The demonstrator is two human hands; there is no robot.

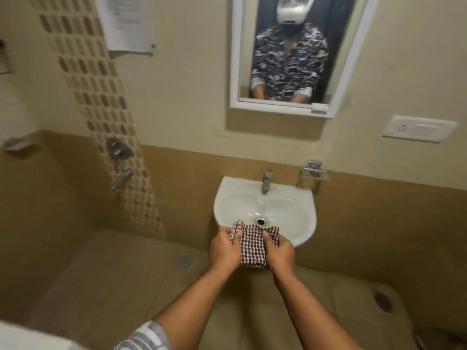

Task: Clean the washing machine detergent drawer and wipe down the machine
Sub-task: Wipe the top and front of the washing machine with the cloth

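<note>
A person at a white washbasin (235, 198) holds a brown-and-white checked cloth (252, 246) in both hands. The left hand (225, 248) grips its left edge and the right hand (279, 251) its right edge, so the cloth spans left to right above the basin's near rim. The tap (266, 181) stands straight beyond on the far rim, slightly nearer the right hand, which seems better placed to reach it; no washing machine or detergent drawer is in view.
</note>
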